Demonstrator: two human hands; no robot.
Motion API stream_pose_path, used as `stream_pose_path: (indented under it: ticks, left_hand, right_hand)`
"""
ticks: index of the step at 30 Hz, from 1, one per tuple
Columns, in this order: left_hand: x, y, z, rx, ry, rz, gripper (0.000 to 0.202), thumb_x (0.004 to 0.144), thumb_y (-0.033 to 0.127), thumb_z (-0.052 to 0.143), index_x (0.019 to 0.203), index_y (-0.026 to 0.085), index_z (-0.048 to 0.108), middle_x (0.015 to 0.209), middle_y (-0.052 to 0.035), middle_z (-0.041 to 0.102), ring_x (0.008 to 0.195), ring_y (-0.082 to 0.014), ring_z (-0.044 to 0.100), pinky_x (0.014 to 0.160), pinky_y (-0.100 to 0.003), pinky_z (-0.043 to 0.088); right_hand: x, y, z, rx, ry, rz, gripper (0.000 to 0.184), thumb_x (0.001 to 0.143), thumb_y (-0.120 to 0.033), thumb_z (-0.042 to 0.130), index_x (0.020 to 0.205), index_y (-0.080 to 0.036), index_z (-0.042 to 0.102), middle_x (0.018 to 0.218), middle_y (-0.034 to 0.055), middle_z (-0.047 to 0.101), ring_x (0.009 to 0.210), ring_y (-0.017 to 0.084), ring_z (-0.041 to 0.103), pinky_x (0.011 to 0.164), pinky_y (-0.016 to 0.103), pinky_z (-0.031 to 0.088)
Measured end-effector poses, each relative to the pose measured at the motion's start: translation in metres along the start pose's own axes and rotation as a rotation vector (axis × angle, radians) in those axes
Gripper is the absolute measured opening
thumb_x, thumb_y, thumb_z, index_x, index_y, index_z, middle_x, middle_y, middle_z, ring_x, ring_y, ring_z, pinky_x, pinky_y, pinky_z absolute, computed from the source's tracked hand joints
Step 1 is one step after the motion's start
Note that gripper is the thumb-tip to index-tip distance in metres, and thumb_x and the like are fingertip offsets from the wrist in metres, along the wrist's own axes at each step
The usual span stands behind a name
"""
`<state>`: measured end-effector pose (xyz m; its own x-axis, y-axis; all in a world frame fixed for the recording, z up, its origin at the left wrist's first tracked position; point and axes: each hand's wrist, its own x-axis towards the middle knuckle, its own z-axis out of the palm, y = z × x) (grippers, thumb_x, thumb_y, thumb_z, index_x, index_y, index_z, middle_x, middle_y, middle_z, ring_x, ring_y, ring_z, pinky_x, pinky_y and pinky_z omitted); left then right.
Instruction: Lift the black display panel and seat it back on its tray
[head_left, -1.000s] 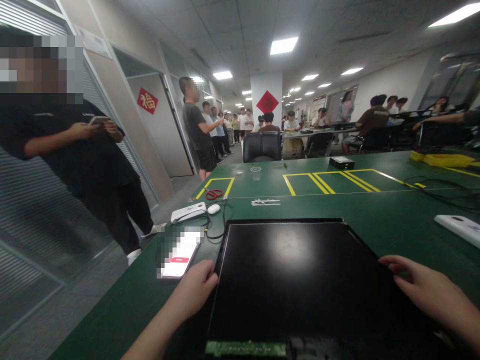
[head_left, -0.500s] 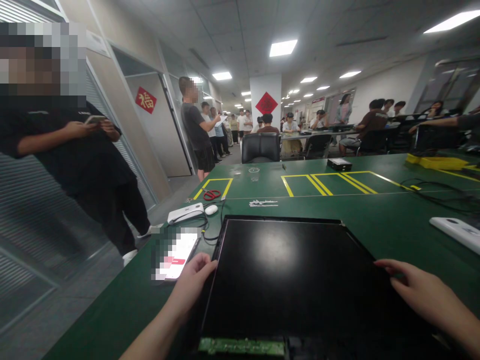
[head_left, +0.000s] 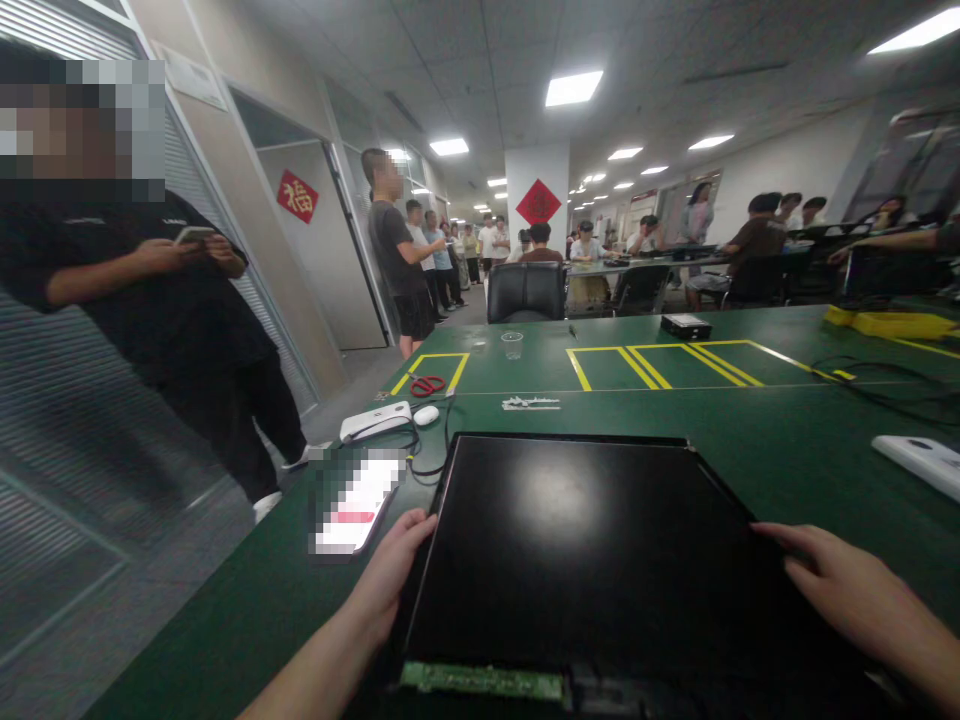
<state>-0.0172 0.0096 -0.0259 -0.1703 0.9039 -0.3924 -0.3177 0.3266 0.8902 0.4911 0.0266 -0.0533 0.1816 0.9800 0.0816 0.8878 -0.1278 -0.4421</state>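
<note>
black panel [head_left: 592, 570]: smooth, hazy sheen | cup [head_left: 512, 346]: clear plastic | tabletop [head_left: 637, 412]: smooth

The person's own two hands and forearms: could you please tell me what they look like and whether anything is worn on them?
The left hand and right hand are both ungloved. No sleeve, watch or bracelet shows along the left forearm or right forearm, nor any marking. Rings are hard to tell here.

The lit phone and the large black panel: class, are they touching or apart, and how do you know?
Apart. In the head view, a strip of green tabletop shows between the phone and the left edge of the black panel.
</note>
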Motion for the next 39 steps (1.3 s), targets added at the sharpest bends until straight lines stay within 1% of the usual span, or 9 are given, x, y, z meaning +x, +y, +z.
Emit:
stream_pose_path:
  ticks: [2,5,8,14,23,29,32,35,39]
  left_hand:
    - [0.0,0.0,0.0,-0.007,-0.007,-0.017,0.044,0.07,0.036,0.086,0.096,0.03,0.05,0.06,0.0078,0.069,0.053,-0.017,0.067,0.053,-0.024,0.049]
    - [-0.004,0.004,0.002,0.004,-0.034,-0.042,0.061,0.073,0.033,0.086,0.122,0.034,0.051,0.064,0.0067,0.073,0.054,-0.0209,0.071,0.054,-0.028,0.052]
    - [-0.009,0.009,0.004,0.024,-0.059,-0.053,0.074,0.071,0.028,0.088,0.134,0.034,0.05,0.067,0.0047,0.076,0.058,-0.0232,0.075,0.057,-0.03,0.055]
    - [-0.012,0.011,0.006,0.046,-0.081,-0.013,0.063,0.07,0.032,0.091,0.126,0.024,0.064,0.084,-0.0035,0.083,0.073,-0.0252,0.079,0.067,-0.032,0.058]
    - [-0.013,0.023,0.001,0.18,-0.179,0.112,0.05,0.072,0.043,0.089,0.115,0.022,0.076,0.113,-0.0066,0.083,0.105,-0.0286,0.076,0.087,-0.033,0.055]
    - [-0.018,0.03,0.003,0.213,-0.131,0.044,0.042,0.074,0.041,0.083,0.112,0.024,0.078,0.108,-0.006,0.085,0.106,-0.0327,0.076,0.093,-0.042,0.054]
    - [-0.021,0.031,0.003,0.25,-0.106,0.08,0.039,0.074,0.042,0.081,0.109,0.025,0.08,0.114,-0.0069,0.083,0.114,-0.0342,0.072,0.101,-0.044,0.051]
    - [-0.024,0.033,0.003,0.311,-0.146,0.142,0.043,0.072,0.042,0.084,0.111,0.024,0.081,0.123,-0.0077,0.08,0.122,-0.035,0.068,0.108,-0.044,0.047]
    - [-0.029,0.036,0.004,0.316,-0.214,0.152,0.051,0.066,0.038,0.088,0.114,0.024,0.079,0.123,-0.0077,0.08,0.121,-0.0365,0.068,0.108,-0.046,0.047]
  right_hand:
    - [0.001,0.001,0.001,-0.015,-0.012,-0.002,0.049,0.074,-0.034,0.045,0.106,-0.025,0.081,0.115,0.0114,0.079,0.099,0.033,0.075,0.087,0.045,0.059]
    - [0.002,0.002,0.003,-0.024,-0.033,0.0,0.052,0.076,-0.033,0.043,0.109,-0.023,0.081,0.118,0.0126,0.078,0.103,0.032,0.074,0.09,0.044,0.058]
    - [0.003,0.003,0.004,-0.041,-0.047,0.012,0.055,0.078,-0.032,0.04,0.113,-0.021,0.081,0.121,0.0132,0.077,0.105,0.031,0.074,0.091,0.043,0.057]
    - [0.004,0.003,0.004,-0.045,-0.073,0.017,0.059,0.077,-0.034,0.038,0.116,-0.019,0.08,0.123,0.0139,0.076,0.107,0.03,0.073,0.093,0.042,0.056]
    - [0.006,0.009,0.008,-0.017,-0.045,0.002,0.055,0.075,-0.036,0.041,0.11,-0.023,0.081,0.12,0.0137,0.077,0.105,0.03,0.074,0.092,0.043,0.057]
    - [0.005,0.008,0.007,-0.015,-0.012,-0.009,0.05,0.074,-0.035,0.043,0.104,-0.026,0.082,0.116,0.0118,0.078,0.101,0.03,0.075,0.09,0.043,0.058]
    - [0.004,0.006,0.006,-0.041,-0.02,-0.02,0.051,0.075,-0.033,0.042,0.106,-0.026,0.082,0.115,0.0119,0.078,0.1,0.031,0.075,0.089,0.043,0.059]
    - [0.003,0.005,0.006,-0.056,-0.03,-0.017,0.053,0.076,-0.032,0.04,0.109,-0.025,0.081,0.117,0.0121,0.078,0.101,0.029,0.075,0.089,0.041,0.058]
    - [0.003,0.005,0.007,-0.057,-0.034,-0.01,0.055,0.078,-0.031,0.038,0.111,-0.023,0.081,0.12,0.0129,0.077,0.104,0.029,0.074,0.091,0.041,0.057]
